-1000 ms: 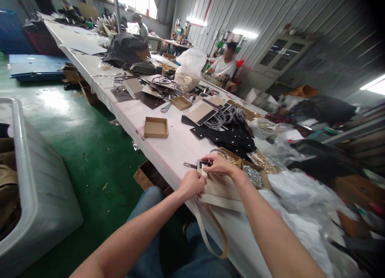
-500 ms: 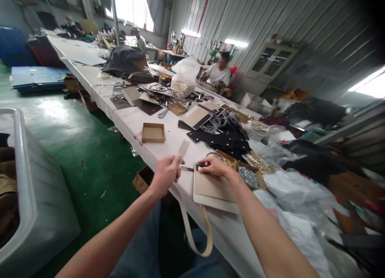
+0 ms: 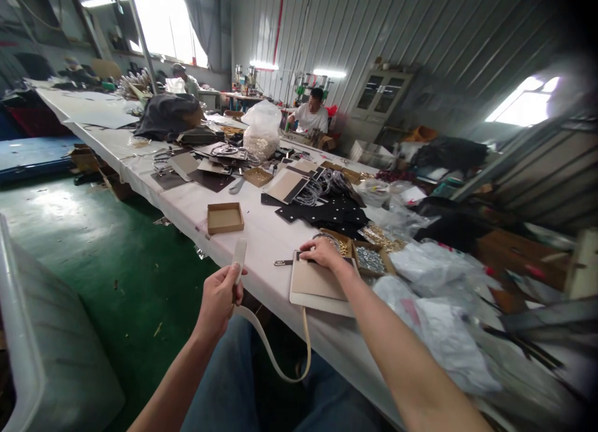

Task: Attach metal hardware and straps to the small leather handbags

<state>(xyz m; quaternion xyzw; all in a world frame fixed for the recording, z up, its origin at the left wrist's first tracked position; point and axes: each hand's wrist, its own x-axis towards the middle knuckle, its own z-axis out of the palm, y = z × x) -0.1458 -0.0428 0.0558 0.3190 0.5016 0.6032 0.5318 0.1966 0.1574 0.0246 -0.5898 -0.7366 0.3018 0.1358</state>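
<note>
My left hand [image 3: 222,298] is closed on one end of a long cream strap [image 3: 266,341], whose tip stands up above the thumb. The strap hangs in a loop below the table edge and rises to the lower edge of a beige panel [image 3: 317,279], where its other end is hidden. On the panel's upper part lies my right hand [image 3: 322,254], fingers bent and pressed onto it near a dark strip. A short dark tab with a metal fitting [image 3: 283,263] sticks out from the panel's left side.
An open cardboard box [image 3: 225,219] stands ahead. Trays of silver fasteners [image 3: 370,260] and gold fasteners [image 3: 343,246] lie beyond my right hand, near black studded pieces [image 3: 322,215]. Plastic bags [image 3: 434,313] crowd the right. A grey bin [image 3: 56,332] is at left; a person [image 3: 311,117] sits across.
My left hand has drawn the strap end left and down, away from the panel and the dark tab. My right hand stays on the panel. The view has swung right.
</note>
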